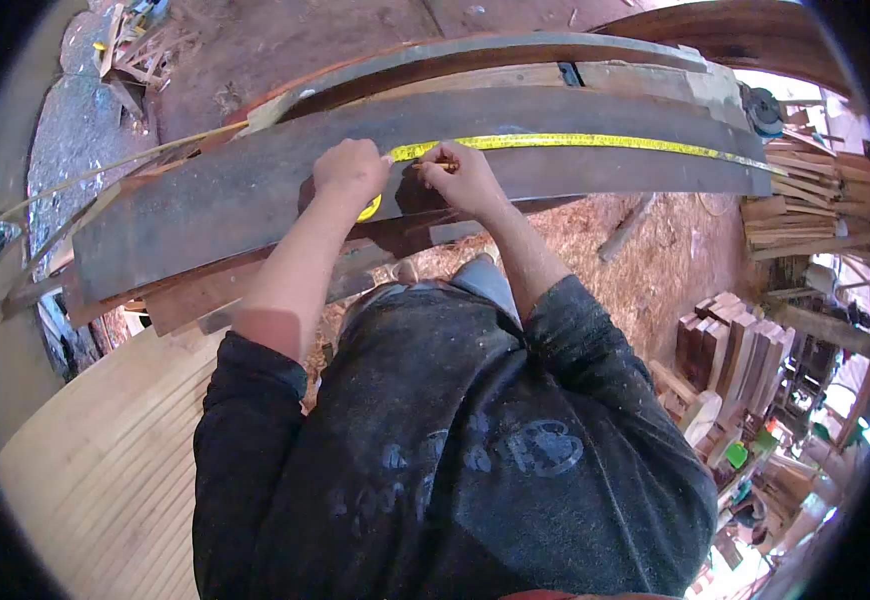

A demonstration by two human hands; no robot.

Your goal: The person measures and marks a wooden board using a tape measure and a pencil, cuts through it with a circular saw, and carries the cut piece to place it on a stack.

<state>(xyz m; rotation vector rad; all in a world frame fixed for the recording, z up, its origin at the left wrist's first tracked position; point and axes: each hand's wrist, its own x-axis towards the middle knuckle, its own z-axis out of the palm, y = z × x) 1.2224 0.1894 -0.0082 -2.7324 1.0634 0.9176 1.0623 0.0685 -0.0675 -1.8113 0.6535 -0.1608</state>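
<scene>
A yellow tape measure (575, 141) lies stretched along a wide dark board (255, 185), from the middle of the board to its right end. My left hand (351, 172) is closed round the tape at its near end, and part of the yellow case shows below the fingers. Just right of it, my right hand (455, 178) rests at the tape's lower edge. Its fingers pinch a small pencil (441, 165), whose end points left over the board.
Stacked wood pieces (730, 345) stand at the lower right, with more lumber (805, 205) above. A round power tool (763, 110) sits by the board's right end. Pale planks (125, 450) lie at the lower left. Shavings (655, 250) cover the floor.
</scene>
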